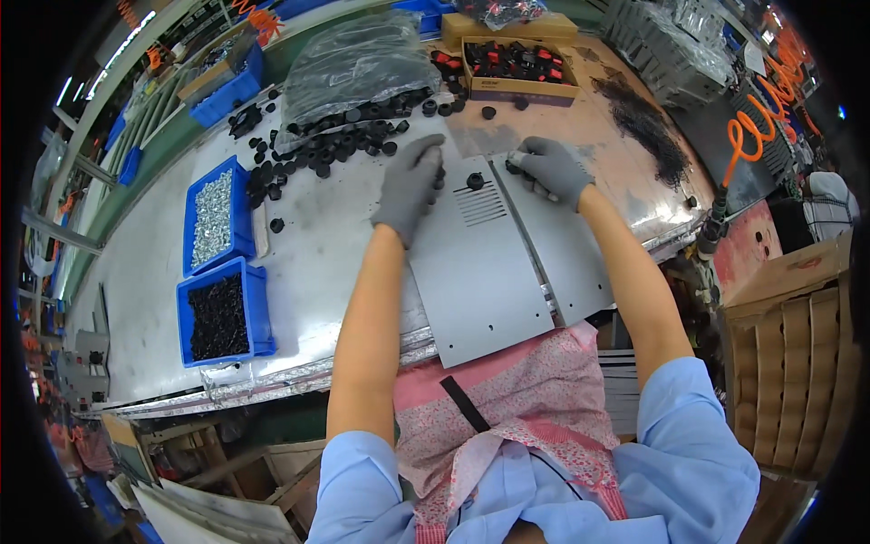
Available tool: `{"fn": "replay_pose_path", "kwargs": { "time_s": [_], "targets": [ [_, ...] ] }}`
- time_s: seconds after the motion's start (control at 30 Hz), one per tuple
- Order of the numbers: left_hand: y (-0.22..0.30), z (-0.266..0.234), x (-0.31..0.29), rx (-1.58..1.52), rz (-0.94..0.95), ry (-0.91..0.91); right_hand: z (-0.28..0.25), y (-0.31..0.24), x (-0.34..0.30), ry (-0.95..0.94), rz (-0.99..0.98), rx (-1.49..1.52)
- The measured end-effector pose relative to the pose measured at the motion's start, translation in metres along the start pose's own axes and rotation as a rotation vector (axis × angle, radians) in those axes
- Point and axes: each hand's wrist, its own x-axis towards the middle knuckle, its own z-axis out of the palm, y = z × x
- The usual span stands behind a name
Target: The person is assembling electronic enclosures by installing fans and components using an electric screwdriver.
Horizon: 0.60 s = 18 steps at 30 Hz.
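Observation:
Two grey sheet-metal panels lie side by side on the bench, the left panel with a row of slots and the right panel partly under my right arm. A black round cap sits on the left panel just above its slots. My left hand, in a grey glove, is curled at that panel's upper left edge, with black caps showing between its fingers. Gloved the same way, my right hand pinches a black cap at the top of the right panel.
Loose black caps spill from a clear plastic bag at the back. Blue bins hold silvery parts and black screws at left. A carton of black-and-red parts stands behind; an orange coiled hose hangs at right.

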Motion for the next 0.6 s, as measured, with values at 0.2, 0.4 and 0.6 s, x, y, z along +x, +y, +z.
{"fn": "replay_pose_path", "kwargs": {
  "time_s": [0.2, 0.4, 0.6],
  "targets": [
    [0.005, -0.022, 0.001, -0.472, -0.207, -0.117, 0.023, 0.024, 0.025, 0.312, -0.252, -0.218],
    [0.019, -0.03, -0.007, -0.27, -0.22, -0.122, 0.014, 0.028, 0.024, 0.36, -0.149, -0.274],
    [0.034, -0.044, -0.011, 0.1, -0.133, -0.355, -0.003, 0.022, 0.007, 0.281, -0.042, -0.216]
  ]
}}
